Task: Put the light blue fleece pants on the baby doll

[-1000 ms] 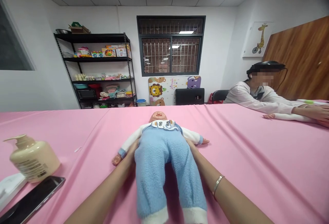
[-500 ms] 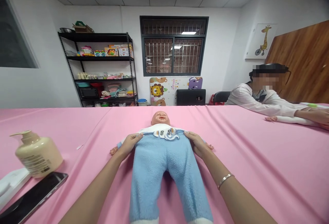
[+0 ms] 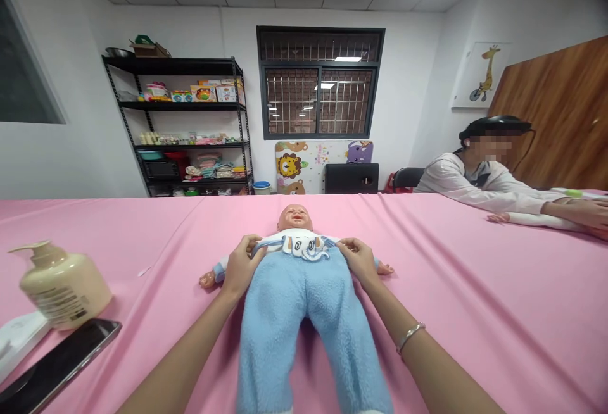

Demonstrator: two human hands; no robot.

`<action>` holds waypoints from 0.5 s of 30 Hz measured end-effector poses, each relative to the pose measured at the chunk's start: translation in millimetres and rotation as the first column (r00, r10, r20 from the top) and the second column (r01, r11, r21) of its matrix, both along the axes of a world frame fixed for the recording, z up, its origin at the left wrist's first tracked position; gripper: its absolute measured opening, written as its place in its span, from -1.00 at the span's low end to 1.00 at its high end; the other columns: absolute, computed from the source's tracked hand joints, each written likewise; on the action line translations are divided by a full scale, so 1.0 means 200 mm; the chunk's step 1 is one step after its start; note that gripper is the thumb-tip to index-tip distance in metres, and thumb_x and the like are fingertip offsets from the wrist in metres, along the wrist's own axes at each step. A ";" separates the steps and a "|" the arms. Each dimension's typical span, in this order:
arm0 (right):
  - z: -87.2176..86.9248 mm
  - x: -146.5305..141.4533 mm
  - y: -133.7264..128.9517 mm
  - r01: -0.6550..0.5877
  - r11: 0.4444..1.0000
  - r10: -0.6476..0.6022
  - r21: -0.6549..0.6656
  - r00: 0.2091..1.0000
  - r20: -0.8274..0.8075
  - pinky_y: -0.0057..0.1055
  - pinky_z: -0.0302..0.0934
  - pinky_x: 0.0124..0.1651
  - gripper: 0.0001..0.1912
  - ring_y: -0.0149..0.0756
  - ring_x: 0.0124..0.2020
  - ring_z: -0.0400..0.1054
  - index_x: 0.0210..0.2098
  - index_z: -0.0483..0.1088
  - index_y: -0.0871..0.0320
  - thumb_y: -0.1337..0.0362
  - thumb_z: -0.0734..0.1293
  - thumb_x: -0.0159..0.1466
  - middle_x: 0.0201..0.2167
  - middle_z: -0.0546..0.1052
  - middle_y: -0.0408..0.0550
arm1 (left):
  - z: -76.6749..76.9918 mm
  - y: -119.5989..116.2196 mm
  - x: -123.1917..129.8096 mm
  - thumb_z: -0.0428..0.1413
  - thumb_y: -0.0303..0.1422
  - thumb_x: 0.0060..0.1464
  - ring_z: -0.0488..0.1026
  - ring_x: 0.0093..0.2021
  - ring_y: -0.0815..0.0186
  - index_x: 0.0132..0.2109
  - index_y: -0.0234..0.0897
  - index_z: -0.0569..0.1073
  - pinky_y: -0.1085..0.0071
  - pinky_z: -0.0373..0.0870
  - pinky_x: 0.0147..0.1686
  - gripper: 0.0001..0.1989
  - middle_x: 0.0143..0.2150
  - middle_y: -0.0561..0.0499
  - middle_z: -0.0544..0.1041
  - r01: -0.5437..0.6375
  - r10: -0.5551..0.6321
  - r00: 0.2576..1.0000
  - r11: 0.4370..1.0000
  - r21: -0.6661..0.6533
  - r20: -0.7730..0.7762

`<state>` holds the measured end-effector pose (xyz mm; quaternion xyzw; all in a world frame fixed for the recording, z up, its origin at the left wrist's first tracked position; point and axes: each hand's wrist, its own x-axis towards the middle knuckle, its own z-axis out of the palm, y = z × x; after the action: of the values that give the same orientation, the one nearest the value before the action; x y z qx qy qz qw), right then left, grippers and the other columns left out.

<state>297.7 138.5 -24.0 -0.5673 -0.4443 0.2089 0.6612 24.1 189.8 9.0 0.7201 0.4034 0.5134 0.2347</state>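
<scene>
A baby doll (image 3: 295, 218) lies on its back on the pink cloth, head away from me. Fluffy light blue trousers (image 3: 285, 294) with an elephant face on the waistband cover its legs and lower body. My left hand (image 3: 243, 263) pinches the waistband at its left corner. At the right corner, my right hand (image 3: 358, 259), below which a silver bracelet circles the wrist, grips the same waistband. The doll's hands stick out beyond mine on both sides.
A pump bottle (image 3: 66, 287), a black phone (image 3: 59, 363) and a white object (image 3: 21, 338) are at the left. Across the pink table (image 3: 456, 287), at the right, a person (image 3: 470, 173) leans over another doll's arm (image 3: 536, 219). Shelves (image 3: 190, 107) stand behind.
Both hands have curled more around the waistband corners, and the waistband edge is now folded and bunched near the fingers. The view has shifted slightly.
</scene>
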 end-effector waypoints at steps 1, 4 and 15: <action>0.01 0.00 0.00 -0.021 1.000 0.020 -0.010 0.999 -0.030 -0.43 0.17 -0.43 -0.61 -0.29 -0.43 0.31 -0.43 0.39 0.24 0.02 0.35 -0.08 -0.48 0.46 -0.01 | 0.01 -0.02 0.00 0.09 -0.23 0.00 0.40 -0.22 0.24 -0.20 -0.23 0.42 0.35 0.29 -0.19 -0.77 -0.27 0.01 0.47 0.005 -0.003 0.999 0.999 0.040 -0.042; 0.02 0.00 -0.01 -0.079 0.997 0.078 -0.024 0.995 -0.065 -0.43 0.16 -0.42 -0.64 -0.33 -0.46 0.29 -0.45 0.39 0.24 0.06 0.37 -0.10 -0.50 0.45 -0.04 | 0.04 -0.04 0.01 0.02 -0.31 0.04 0.38 -0.16 0.22 -0.26 -0.22 0.46 0.34 0.26 -0.15 -0.84 -0.23 -0.01 0.48 -0.047 0.061 0.995 0.985 0.166 -0.080; -0.08 -0.03 0.05 -0.189 0.981 0.191 -0.037 0.978 0.079 -0.40 0.20 -0.32 -0.40 -0.33 -0.40 0.31 -0.01 0.21 0.25 0.10 0.34 0.02 -0.38 0.43 -0.07 | 0.12 -0.14 0.07 0.12 -0.32 -0.04 0.41 -0.11 0.21 -0.12 -0.26 0.33 0.34 0.28 -0.11 -0.70 -0.17 -0.06 0.51 0.360 -0.340 0.922 0.929 -0.087 0.184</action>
<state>291.7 147.8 -39.6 -0.5401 -0.5202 0.2542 0.6108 37.6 161.5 33.5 0.7202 0.2770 0.4961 0.3980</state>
